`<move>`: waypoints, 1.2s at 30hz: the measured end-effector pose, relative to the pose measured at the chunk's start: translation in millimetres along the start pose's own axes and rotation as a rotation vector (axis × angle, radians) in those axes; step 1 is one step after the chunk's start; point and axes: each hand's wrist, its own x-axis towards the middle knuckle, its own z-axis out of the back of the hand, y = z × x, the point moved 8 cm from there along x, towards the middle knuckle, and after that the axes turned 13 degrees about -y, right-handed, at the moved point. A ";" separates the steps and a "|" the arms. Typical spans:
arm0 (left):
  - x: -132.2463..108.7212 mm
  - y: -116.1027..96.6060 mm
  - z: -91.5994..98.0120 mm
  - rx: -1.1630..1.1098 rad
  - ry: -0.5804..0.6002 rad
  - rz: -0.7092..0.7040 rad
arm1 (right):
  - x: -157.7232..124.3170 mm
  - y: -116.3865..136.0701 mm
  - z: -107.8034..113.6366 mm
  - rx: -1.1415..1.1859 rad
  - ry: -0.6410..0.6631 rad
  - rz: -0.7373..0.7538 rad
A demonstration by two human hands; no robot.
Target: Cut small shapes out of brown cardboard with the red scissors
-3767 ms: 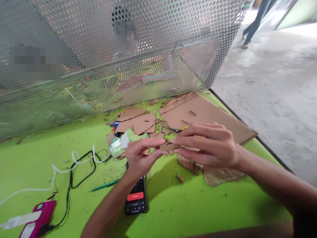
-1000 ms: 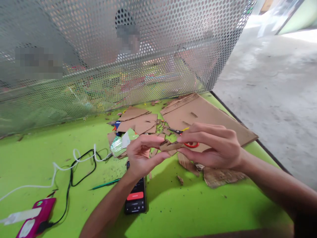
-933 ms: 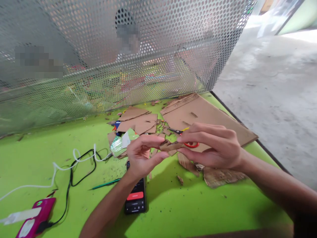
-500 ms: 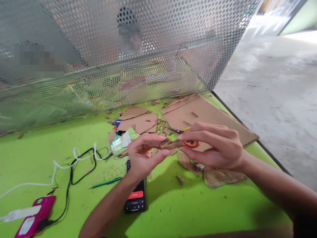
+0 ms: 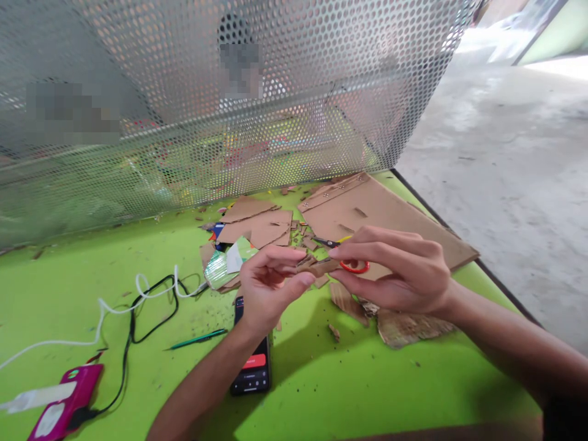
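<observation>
Above the green table (image 5: 114,288), both my hands pinch one small brown cardboard piece (image 5: 318,267). My left hand (image 5: 269,288) grips its left end between thumb and fingers. My right hand (image 5: 395,269) grips its right end with fingers stretched along it. Just behind the piece lie scissors (image 5: 346,257) with a red and yellow handle, resting on the table.
Cardboard sheets (image 5: 381,214) and scraps (image 5: 257,229) lie behind and under my hands. A black phone (image 5: 252,367) lies by my left forearm, a green pencil (image 5: 197,339) beside it. Cables (image 5: 138,306) and a pink device (image 5: 64,410) sit at left. A perforated metal screen (image 5: 206,104) stands behind.
My left hand's fingers have curled tighter around the cardboard piece's end. The hands and piece stay in nearly the same place; the red scissor handle now shows behind them.
</observation>
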 end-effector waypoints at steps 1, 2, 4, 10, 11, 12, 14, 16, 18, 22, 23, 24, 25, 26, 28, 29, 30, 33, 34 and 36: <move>-0.2 0.4 -0.2 -0.007 -0.002 0.013 | -0.1 -0.3 0.1 -0.002 0.000 -0.005; -0.5 0.6 -0.4 -0.012 -0.004 0.023 | -0.2 -0.5 0.2 -0.003 0.000 -0.008; -0.7 0.5 -0.8 -0.011 -0.013 0.038 | -0.3 -0.7 0.8 -0.006 -0.006 -0.011; -1.2 -0.5 0.2 0.056 -0.068 0.045 | -0.4 -0.9 0.1 -0.016 -0.003 -0.012; -1.4 -0.7 0.1 0.057 -0.071 0.043 | -0.3 -0.7 0.1 -0.015 -0.005 -0.011; -1.7 -1.0 -0.4 0.052 -0.069 0.041 | -0.2 -0.6 -0.1 -0.014 -0.005 -0.012; -2.4 -2.2 -2.0 0.026 -0.054 0.029 | 0.1 -0.6 -0.6 -0.011 -0.003 -0.016; -3.2 -3.7 -4.2 -0.006 -0.028 0.013 | 0.6 -0.8 -1.1 -0.007 -0.001 -0.020; -4.1 -4.8 -6.3 -0.022 -0.001 -0.006 | 1.2 -0.8 -1.0 -0.003 -0.005 -0.019; -4.7 -10.0 -7.2 -0.003 0.009 -0.094 | 1.8 -0.8 -0.7 -0.003 -0.008 -0.029; -4.6 -11.9 -7.0 0.005 0.006 -0.124 | 1.7 -1.1 -0.8 0.000 -0.008 -0.039; -4.5 -13.8 -7.0 0.011 0.006 -0.151 | 1.5 -1.7 -1.1 0.008 -0.006 -0.055; -4.4 -15.4 -7.1 0.016 0.007 -0.173 | 1.1 -2.6 -1.5 0.019 -0.003 -0.076; -4.2 -16.9 -7.1 0.018 0.007 -0.192 | 0.6 -3.9 -2.1 0.034 0.001 -0.102; -3.9 -18.8 -6.4 0.026 0.000 -0.214 | -0.5 -6.5 -3.5 0.078 0.011 -0.156; -3.8 -19.1 -5.8 0.034 -0.006 -0.216 | -0.8 -7.7 -3.6 0.106 0.008 -0.181; -3.8 -18.9 -5.3 0.044 -0.012 -0.213 | -0.9 -8.8 -3.0 0.133 -0.004 -0.202; -4.5 -16.2 -4.3 0.069 -0.022 -0.185 | -0.9 -12.0 -0.3 0.171 -0.045 -0.252; -4.8 -14.9 -4.0 0.075 -0.025 -0.173 | -0.8 -12.2 0.3 0.175 -0.054 -0.256; -4.7 -11.8 -2.5 0.081 -0.038 -0.145 | -1.0 -11.4 -0.4 0.179 -0.048 -0.248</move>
